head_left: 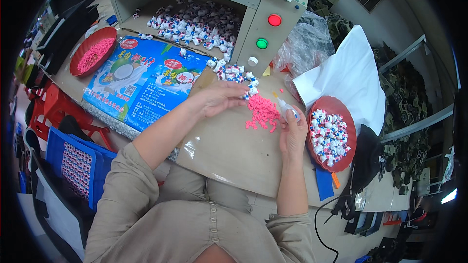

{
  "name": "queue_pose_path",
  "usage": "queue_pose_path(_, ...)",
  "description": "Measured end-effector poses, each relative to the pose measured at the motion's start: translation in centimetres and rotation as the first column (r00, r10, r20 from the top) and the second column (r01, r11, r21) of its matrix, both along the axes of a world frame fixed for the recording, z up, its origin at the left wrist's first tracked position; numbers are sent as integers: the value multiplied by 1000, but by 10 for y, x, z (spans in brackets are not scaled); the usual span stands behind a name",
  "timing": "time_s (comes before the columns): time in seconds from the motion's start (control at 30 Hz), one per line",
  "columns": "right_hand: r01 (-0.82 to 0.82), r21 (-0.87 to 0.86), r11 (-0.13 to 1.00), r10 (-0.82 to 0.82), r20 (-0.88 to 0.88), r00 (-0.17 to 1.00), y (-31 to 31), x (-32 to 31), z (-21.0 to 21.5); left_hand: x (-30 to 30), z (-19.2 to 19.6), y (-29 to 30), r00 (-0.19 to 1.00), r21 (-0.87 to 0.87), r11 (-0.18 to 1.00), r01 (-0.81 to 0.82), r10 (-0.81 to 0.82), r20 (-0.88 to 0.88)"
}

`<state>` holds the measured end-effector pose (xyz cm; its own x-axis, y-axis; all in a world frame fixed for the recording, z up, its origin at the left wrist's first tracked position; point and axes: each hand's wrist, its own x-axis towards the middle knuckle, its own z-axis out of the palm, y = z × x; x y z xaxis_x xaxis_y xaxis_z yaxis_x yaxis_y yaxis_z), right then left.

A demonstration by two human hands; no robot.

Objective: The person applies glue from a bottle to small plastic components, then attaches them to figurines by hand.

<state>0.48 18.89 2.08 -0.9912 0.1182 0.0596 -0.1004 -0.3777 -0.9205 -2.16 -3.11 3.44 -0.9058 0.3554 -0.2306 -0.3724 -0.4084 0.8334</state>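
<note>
My left hand (219,99) reaches over the table with its fingertips closed on a small white-and-blue figurine (246,96). In my right hand (294,134) is a small white squeeze bottle (286,108) with a yellowish nozzle, tilted up and to the left. Between the hands lies a loose heap of small pink pieces (263,111). Just beyond the left fingers several white-and-blue figurines (231,72) form a cluster. Right of my right hand stands a red scalloped bowl (352,136) filled with similar figurines. Fine detail on the held figurine is too small to make out.
A beige metal box (253,24) with red and green buttons stands at the back, its opening full of figurines. Blue printed cardboard (141,80) and a red bowl (113,48) of pink pieces lie left. Blue trays (100,158) stand lower left; a white sheet (351,78) is at right.
</note>
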Motion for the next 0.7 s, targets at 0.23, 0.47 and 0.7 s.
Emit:
queue_pose_path(0.23, -117, -238, 964, 108, -50, 993, 7, 4, 1, 9, -34, 36, 952, -155, 978, -137, 87, -293)
queue_pose_path(0.47, -25, 78, 997, 33, -99, 995, -6, 11, 6, 14, -42, 34, 949, -195, 981, -9, -53, -310)
queue_pose_path(0.7, 6, 337, 941, 85, -253, 964, -13, 17, 4, 15, -36, 33, 941, -176, 983, -45, -17, -337)
